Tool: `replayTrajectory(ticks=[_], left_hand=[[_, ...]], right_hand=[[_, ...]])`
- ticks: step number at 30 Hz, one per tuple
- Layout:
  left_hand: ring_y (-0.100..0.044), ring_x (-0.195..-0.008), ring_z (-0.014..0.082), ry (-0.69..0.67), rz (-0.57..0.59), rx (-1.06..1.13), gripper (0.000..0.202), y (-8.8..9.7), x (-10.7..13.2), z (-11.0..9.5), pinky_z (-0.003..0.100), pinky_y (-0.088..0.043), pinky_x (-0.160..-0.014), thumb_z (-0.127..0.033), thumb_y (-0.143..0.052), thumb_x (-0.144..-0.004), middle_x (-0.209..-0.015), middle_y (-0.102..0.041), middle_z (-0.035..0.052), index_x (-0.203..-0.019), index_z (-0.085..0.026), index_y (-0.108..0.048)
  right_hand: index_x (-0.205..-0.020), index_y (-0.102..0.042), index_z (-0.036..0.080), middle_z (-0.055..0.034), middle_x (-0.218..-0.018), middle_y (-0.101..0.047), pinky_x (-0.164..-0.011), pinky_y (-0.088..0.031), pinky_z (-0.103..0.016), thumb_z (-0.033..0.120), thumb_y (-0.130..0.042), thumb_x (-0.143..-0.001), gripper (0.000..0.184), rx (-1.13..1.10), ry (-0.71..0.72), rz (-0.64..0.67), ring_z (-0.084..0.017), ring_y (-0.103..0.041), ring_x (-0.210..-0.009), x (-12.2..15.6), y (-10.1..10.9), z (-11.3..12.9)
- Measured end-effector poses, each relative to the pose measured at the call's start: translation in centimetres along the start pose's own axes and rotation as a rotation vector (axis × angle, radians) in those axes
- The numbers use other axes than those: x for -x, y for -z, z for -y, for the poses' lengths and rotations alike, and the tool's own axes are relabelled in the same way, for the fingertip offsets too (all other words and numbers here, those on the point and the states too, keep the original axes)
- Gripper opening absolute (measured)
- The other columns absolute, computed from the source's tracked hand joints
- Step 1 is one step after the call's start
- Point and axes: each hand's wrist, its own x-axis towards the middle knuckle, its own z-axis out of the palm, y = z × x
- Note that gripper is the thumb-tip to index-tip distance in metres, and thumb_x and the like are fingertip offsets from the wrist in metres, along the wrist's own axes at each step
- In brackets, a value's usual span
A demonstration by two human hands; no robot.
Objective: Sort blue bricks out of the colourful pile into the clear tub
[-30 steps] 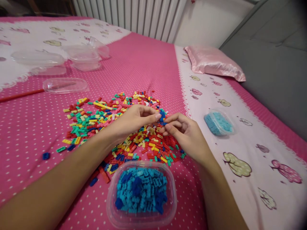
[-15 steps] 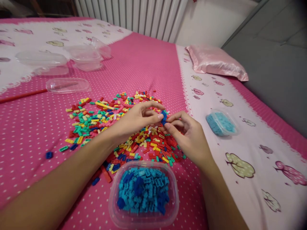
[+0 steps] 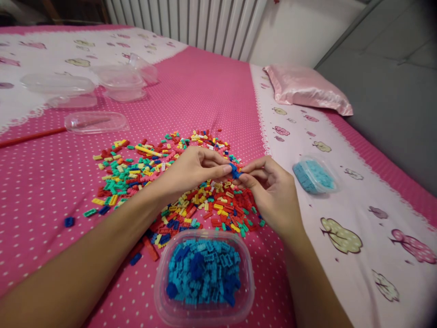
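A heap of small coloured bricks in red, yellow, green and blue lies spread on the pink dotted bedspread. Above its right side my left hand and my right hand meet, fingertips pinched together on a small dark blue brick held between them. Just in front of my hands stands a clear plastic tub filled with blue bricks.
A second small clear tub of light blue bricks sits to the right. Empty clear tubs and lids lie at the back left, one lid nearer. A pink pillow and grey headboard lie right. Stray blue bricks lie left.
Both hands have stayed over the heap's right side, working the small blue brick between their fingertips; the right hand's fingers have risen slightly. The view shifted a little.
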Motion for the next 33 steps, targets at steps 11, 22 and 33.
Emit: replayTrajectory(ticks=[11, 22, 33], left_hand=[[-0.064, -0.062, 0.0099, -0.034, 0.025, -0.004, 0.024, 0.29, 0.04, 0.45, 0.019, -0.049, -0.060, -0.032, -0.082, -0.075, -0.071, -0.074, 0.0032, -0.083, -0.011, -0.075], [-0.068, -0.072, 0.0105, -0.150, -0.073, 0.001, 0.020, -0.30, -0.10, 0.21, 0.019, -0.052, -0.068, -0.021, -0.081, -0.074, -0.078, -0.074, 0.0015, -0.088, -0.012, -0.070], [-0.067, -0.068, 0.0109, -0.134, -0.072, -0.072, 0.020, -0.35, -0.17, 0.28, 0.021, -0.053, -0.065, -0.025, -0.080, -0.074, -0.075, -0.073, 0.0023, -0.087, -0.011, -0.070]], right_hand=[[-0.087, -0.059, 0.022, 0.0026, -0.079, -0.069, -0.069, -0.053, -0.029, 0.014, -0.065, -0.088, 0.010, 0.138, 0.093, 0.013, -0.015, -0.069, -0.072, 0.05, -0.10, 0.41], [-0.099, -0.064, 0.023, 0.0022, -0.088, -0.070, -0.076, -0.054, -0.029, 0.010, -0.070, -0.084, 0.021, 0.012, 0.104, -0.037, -0.014, -0.067, -0.082, -0.26, -0.31, -0.24], [-0.096, -0.066, 0.022, 0.0011, -0.090, -0.073, -0.078, -0.054, -0.030, 0.006, -0.066, -0.085, 0.019, 0.120, 0.173, -0.045, -0.014, -0.068, -0.080, -0.27, -0.05, -0.26]])
